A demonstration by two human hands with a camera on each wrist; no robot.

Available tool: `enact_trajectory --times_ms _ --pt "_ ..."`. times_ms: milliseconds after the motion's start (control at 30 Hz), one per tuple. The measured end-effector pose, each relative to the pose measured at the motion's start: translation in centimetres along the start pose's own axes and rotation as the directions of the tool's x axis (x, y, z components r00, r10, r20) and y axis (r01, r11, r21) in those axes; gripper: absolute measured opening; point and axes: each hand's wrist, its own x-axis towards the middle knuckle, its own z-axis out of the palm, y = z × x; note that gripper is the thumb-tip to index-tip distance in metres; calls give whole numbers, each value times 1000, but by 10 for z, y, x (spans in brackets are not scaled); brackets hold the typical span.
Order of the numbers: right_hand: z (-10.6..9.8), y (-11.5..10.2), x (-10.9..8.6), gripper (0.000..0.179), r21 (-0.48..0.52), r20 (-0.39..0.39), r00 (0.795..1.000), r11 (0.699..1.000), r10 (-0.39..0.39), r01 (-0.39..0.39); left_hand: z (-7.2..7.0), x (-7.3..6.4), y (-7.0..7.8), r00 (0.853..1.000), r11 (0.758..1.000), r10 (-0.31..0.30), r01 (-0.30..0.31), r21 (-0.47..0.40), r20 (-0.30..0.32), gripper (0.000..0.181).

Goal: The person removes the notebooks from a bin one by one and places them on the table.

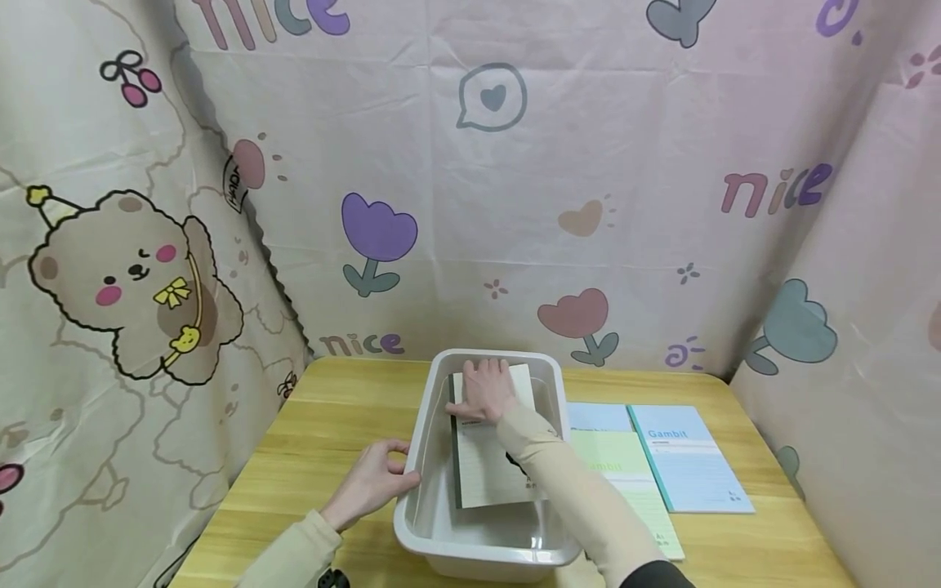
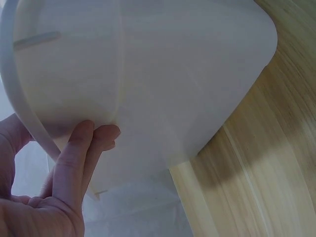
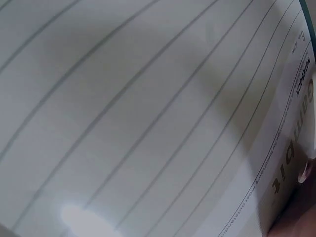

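Observation:
A white plastic bin (image 1: pixel 485 549) stands on the table, with a cream notebook (image 1: pixel 488 469) with a dark spine lying inside it. My left hand (image 1: pixel 371 482) holds the bin's left rim; in the left wrist view its fingers (image 2: pixel 74 153) press the outer wall below the rim and the thumb is over the edge. My right hand (image 1: pixel 487 392) reaches into the bin and rests on the upper part of the notebook, fingers extended and thumb out toward the spine. Ruled lines and part of the printed cover fill the right wrist view.
Right of the bin, on the wooden table (image 1: pixel 353 392), lie a green notebook (image 1: pixel 625 482), partly under my right forearm, a blue notebook (image 1: pixel 694 465) and another blue one (image 1: pixel 599 416) partly covered by the green. A printed curtain (image 1: pixel 470 204) hangs behind the table.

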Motion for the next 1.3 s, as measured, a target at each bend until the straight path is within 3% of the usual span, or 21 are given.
enact_trajectory --times_ms 433,667,900,1100,1300 --pt "-76 14 7 66 49 -61 997 998 -36 39 -4 -2 -1 1000 1000 6 -6 11 -18 51" --pt "-117 29 -1 64 137 -82 996 990 -20 31 -4 -2 -3 1000 1000 3 -3 6 -21 49" --pt "-155 57 -21 67 197 -166 986 980 10 23 -5 -2 -1 1000 1000 -5 5 10 -13 50" --pt "-160 102 -46 64 201 -198 980 980 34 6 -5 -1 -1 1000 1000 -2 2 7 -7 52" --pt "-130 169 -86 62 157 -207 977 987 60 -27 -2 0 -1 1000 1000 9 -9 -5 17 54"
